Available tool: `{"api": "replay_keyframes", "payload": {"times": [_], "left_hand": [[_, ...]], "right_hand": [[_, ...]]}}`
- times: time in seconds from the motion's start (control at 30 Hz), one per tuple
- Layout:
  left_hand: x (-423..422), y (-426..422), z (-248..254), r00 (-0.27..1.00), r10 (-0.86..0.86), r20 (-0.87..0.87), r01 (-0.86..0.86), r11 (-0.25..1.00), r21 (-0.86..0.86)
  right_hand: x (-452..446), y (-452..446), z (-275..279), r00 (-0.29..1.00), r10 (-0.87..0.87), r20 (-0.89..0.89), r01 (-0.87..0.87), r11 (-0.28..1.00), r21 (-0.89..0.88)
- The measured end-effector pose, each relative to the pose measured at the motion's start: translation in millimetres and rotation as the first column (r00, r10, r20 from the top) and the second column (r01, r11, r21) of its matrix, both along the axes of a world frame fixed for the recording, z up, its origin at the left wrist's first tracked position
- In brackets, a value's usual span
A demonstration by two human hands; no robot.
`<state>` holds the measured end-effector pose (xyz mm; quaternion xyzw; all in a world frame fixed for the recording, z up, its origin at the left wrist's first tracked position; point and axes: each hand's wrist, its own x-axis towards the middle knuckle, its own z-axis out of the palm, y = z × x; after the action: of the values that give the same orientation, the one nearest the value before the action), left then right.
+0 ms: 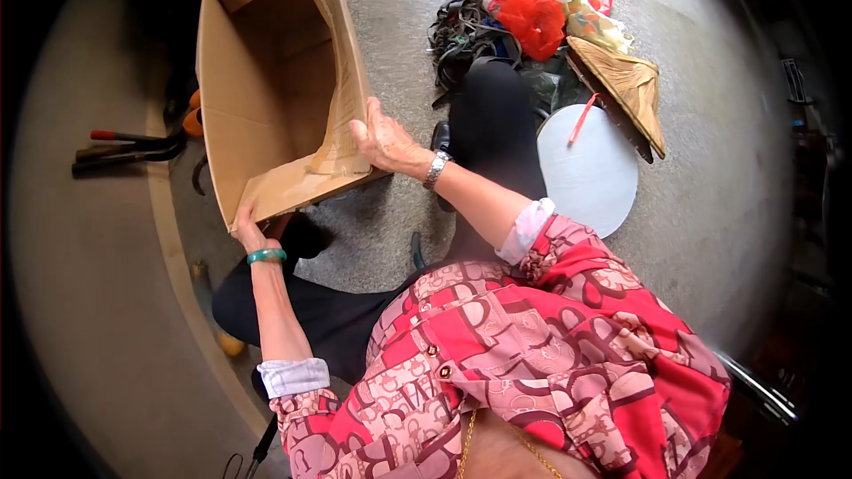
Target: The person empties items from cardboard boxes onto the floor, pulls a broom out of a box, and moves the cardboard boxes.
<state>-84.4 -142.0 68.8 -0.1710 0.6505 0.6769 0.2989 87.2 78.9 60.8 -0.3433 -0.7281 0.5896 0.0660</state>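
An open cardboard box (226,89) is tilted in front of me, its mouth facing my way and its inside showing bare brown walls. Clear-looking tape runs along the right flap. My left hand (252,232), with a green bangle at the wrist, grips the lower left corner; part of its fingers is hidden under the cardboard. My right hand (389,139), wearing a metal watch, holds the lower right edge, thumb towards the flap and fingers along the outer side.
Plastic bags (531,22) and a tangle of dark straps (466,31) lie on the floor ahead. Right of my knee are a pale oval board (590,173) and a brown folded piece (621,84). Dark-handled tools (133,149) lie left of the box.
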Motion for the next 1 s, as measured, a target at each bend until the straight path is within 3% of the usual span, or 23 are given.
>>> {"api": "replay_keyframes", "payload": {"times": [0.23,0.5,1.0], "left_hand": [[6.2,-5.0,-0.4,0.997,-0.009,-0.077,0.004,0.998,-0.058],[-2.7,-15.0,-13.7,0.99,0.013,-0.139,-0.023,0.997,-0.069],[-7.9,-19.0,-9.6,0.995,0.018,-0.098,-0.022,0.999,-0.036]], "right_hand": [[-4.9,-4.5,-12.7,1.0,-0.005,-0.03,-0.001,0.981,-0.193],[-1.8,-8.3,-8.1,0.997,-0.004,-0.081,-0.013,0.979,-0.201],[-4.0,-10.0,4.4,1.0,-0.013,0.027,0.017,0.988,-0.153]]}}
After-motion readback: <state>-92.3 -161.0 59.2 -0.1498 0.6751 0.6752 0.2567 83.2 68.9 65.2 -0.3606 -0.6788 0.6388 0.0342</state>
